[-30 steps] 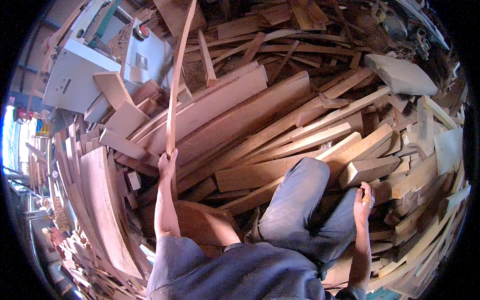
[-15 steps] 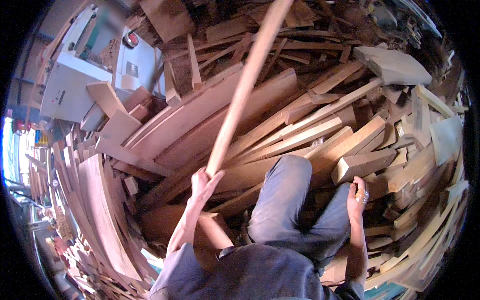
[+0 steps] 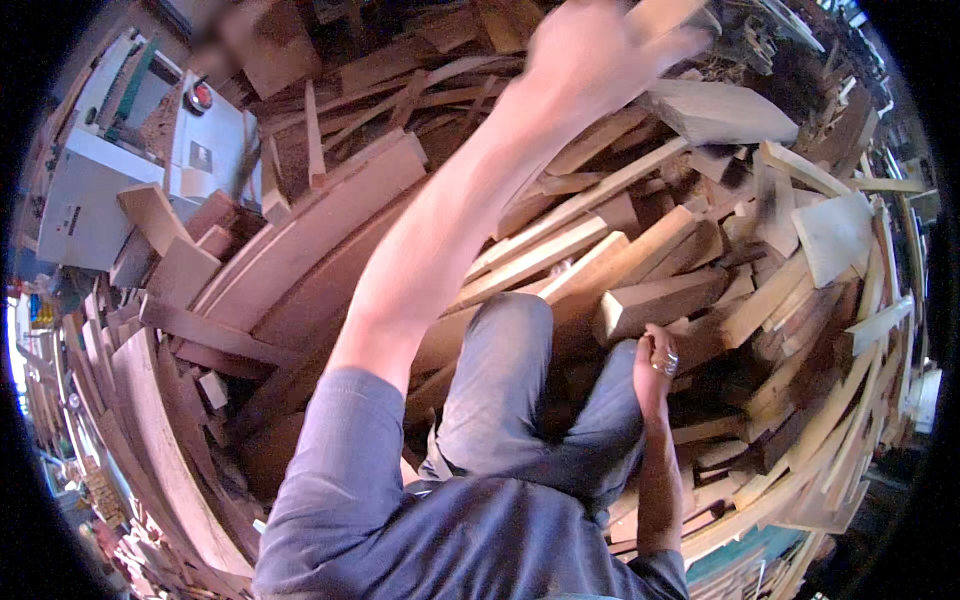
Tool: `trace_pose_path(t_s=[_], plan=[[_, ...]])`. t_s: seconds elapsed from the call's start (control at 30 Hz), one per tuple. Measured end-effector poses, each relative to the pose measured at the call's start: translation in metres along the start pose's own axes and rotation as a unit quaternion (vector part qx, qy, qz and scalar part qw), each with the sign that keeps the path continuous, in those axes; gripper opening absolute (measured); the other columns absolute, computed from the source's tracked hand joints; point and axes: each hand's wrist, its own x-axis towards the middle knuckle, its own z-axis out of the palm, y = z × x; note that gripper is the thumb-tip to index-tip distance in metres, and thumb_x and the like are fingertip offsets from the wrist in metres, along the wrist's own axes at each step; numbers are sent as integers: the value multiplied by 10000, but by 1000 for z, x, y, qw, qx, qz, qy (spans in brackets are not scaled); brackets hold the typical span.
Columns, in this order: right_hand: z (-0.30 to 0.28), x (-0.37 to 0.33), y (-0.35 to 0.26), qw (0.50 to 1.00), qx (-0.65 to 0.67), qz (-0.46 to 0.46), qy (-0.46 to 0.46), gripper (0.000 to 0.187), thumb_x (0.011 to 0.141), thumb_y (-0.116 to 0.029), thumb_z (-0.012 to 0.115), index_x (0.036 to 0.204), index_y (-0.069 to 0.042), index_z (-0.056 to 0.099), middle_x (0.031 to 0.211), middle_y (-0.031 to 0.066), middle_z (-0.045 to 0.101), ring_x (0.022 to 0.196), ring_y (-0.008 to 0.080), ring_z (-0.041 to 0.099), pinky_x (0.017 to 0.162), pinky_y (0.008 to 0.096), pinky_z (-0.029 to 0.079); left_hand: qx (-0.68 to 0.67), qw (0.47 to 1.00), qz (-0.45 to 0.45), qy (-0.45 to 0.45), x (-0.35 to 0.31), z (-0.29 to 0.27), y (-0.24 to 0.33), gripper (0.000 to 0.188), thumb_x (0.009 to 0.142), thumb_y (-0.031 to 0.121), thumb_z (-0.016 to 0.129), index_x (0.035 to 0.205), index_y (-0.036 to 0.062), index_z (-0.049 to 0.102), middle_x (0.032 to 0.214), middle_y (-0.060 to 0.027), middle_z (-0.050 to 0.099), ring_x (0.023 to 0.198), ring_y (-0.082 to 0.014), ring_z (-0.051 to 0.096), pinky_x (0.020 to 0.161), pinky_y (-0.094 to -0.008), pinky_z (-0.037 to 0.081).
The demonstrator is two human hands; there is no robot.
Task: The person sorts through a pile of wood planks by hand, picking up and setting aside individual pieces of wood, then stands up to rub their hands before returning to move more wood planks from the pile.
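My left hand point(image 3: 590, 50) is raised far out at the top of the view, blurred by motion. Its fingers are closed around a pale wooden stick point(image 3: 668, 14), whose visible piece slants up to the right; the rest runs out of the picture. Near my right knee, my right hand point(image 3: 655, 365) has its fingers curled in. Something small and shiny shows at those fingers, too small to make out. Just beyond that hand lies a thick wooden block point(image 3: 660, 302), its cut end toward me.
Heaped lumber surrounds me. Wide planks point(image 3: 320, 225) slant ahead on the left, and a long curved board point(image 3: 165, 430) stands at far left. A white machine point(image 3: 120, 190) is at the upper left. A large pale slab point(image 3: 725, 112) lies at the upper right.
My left hand has swung up, forward and to the right with the stick, most of which has left the view. My right hand stays by the knee. The whole view has shifted slightly.
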Motion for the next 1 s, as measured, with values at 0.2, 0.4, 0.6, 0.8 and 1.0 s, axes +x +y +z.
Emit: trace_pose_path(t_s=[0.2, 0.4, 0.6, 0.8, 1.0], plan=[[2, 0, -9, 998, 68, 0, 2, 254, 994, -68, 625, 1246, -48, 636, 1081, 191, 702, 973, 333, 680, 891, 422, 539, -8, 947, 282, 153, 87, 59, 146, 567, 878, 544, 714, 1227, 98, 695, 1128, -170, 696, 1058, -358, 662, 915, -530, 505], [-8, -10, -3, 999, 49, 5, 7, 224, 986, -48, 616, 1205, -8, 640, 1078, 185, 693, 984, 335, 665, 900, 419, 530, -105, 982, 152, 41, -12, 199, 95, 797, 787, 660, 719, 1302, 59, 632, 1367, -229, 579, 1251, -448, 571, 1066, -672, 371], [-9, -3, 2, 995, 68, -64, 31, 233, 945, 4, 644, 1177, -11, 646, 1067, 186, 696, 953, 346, 670, 855, 431, 538, -38, 978, -152, -138, -300, 99, -126, 682, 824, 509, 755, 1270, 6, 645, 1311, -236, 630, 1227, -440, 598, 1060, -580, 426], [-9, -3, -4, 997, 81, -9, -1, 245, 951, -2, 635, 1196, -15, 648, 1028, 177, 695, 939, 329, 673, 850, 420, 538, 119, 894, -353, -249, -537, 29, -139, 569, 862, 358, 790, 1238, -48, 659, 1256, -244, 682, 1203, -431, 624, 1055, -488, 482], [-6, -5, 1, 997, 64, -43, 3, 245, 948, -17, 650, 1193, -23, 651, 1027, 180, 698, 939, 335, 670, 857, 431, 536, 101, 835, -420, -340, -514, 14, -133, 480, 919, 504, 702, 1157, 89, 745, 997, -229, 747, 999, -409, 713, 880, -485, 561]])
